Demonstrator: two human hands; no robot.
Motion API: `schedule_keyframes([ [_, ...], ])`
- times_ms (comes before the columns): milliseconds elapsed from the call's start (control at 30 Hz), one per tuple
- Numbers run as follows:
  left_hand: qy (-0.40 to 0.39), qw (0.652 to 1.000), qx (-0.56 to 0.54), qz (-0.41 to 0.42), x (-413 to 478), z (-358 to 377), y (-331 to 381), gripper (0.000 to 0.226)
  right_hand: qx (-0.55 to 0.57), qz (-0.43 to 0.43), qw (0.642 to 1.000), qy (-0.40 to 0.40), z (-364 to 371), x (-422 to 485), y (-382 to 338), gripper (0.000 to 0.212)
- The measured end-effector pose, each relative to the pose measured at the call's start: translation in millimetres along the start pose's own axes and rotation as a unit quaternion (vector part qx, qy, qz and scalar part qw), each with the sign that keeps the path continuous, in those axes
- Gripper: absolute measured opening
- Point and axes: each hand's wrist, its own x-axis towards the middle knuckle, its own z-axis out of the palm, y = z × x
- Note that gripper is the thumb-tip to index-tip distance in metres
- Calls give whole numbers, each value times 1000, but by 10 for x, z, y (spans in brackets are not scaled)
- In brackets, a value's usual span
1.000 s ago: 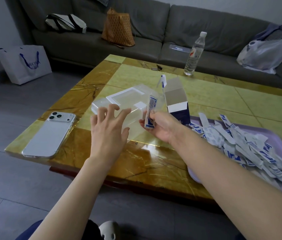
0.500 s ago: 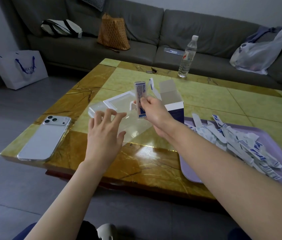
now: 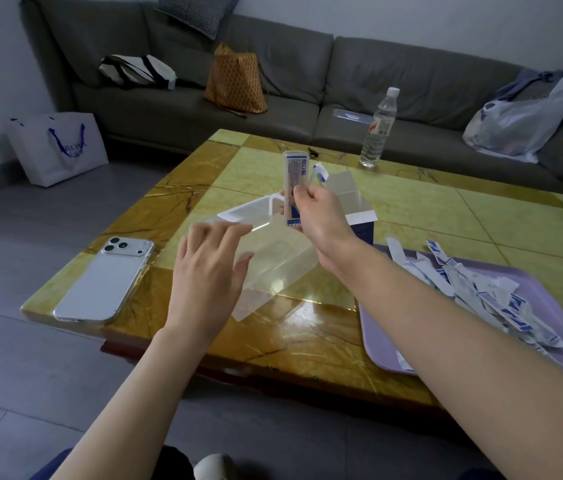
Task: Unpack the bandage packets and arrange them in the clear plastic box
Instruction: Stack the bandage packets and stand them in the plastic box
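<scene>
My right grip (image 3: 321, 223) is pinching one bandage packet (image 3: 294, 178) by its lower half, thumb on one side and fingers on the other. The packet stands up tall, with its top poking out above my fingers. It may be a thin bundle and not just one; I can't tell. My left grip (image 3: 207, 271) is spread wide and holds nothing. It is over the near left edge of the clear plastic box (image 3: 283, 258), and I can't tell if it touches. The box sits on the bench (image 3: 307, 327) just under my right grip, and it looks empty. I think the packet is very light, thin and bendy, with slick paper. So I should pinch it softly on its flat sides, near the middle, and not squash it. The clear box looks light too, and could slide if I bump it, so my left grip should hold its side. I count one clear box, one open carton (image 3: 363, 225) just behind my right grip, and one purple tray (image 3: 380, 334) off to its right. The pile of packets (image 3: 481, 292) on the tray has too many on top of each other to count.
</scene>
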Motion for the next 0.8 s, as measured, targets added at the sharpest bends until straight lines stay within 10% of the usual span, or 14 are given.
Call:
schedule_keyframes([
  [167,50,988,-124,-80,133,-126,9,20,-5,-19,995,99,-113,-56,170,24],
  [500,158,942,-212,-208,290,-226,-117,26,-279,-69,956,-62,-49,-211,474,27],
  [800,-110,943,-189,-252,39,-39,-371,68,-369,-112,919,-78,-54,-273,515,36],
])
